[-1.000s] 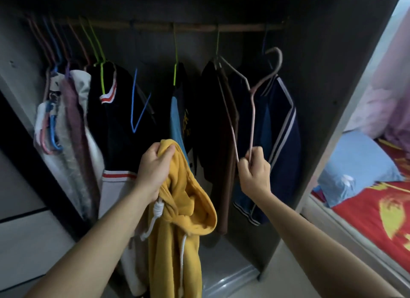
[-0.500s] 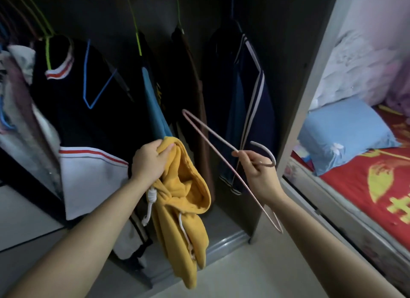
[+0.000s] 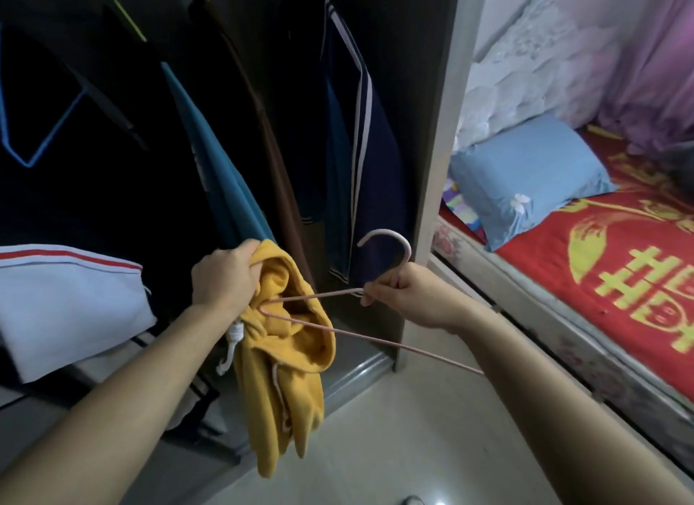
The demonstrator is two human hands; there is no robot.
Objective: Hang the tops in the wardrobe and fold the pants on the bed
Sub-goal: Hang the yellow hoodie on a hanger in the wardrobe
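Observation:
My left hand (image 3: 225, 279) grips a yellow hooded top (image 3: 289, 384) by its collar; the top hangs down in front of the open wardrobe (image 3: 435, 129), white drawstrings dangling. My right hand (image 3: 405, 294) holds a thin pink wire hanger (image 3: 375, 341) at the base of its hook. The hanger lies nearly flat, and its left corner sits against the top's hood opening, just below my left hand. Several dark tops hang inside the wardrobe, among them a navy jacket with white stripes (image 3: 356, 129).
A bed with a red and gold cover (image 3: 619, 279) stands to the right of the wardrobe's side panel, with a blue pillow (image 3: 525, 174) and white bedding at its head. Pale floor tiles (image 3: 413, 448) lie below my arms. A white garment with a red stripe (image 3: 67, 298) hangs at left.
My right hand has taken the pink hanger down from the rail, turned it flat and brought its corner to the yellow top's hood. The view has tilted downward.

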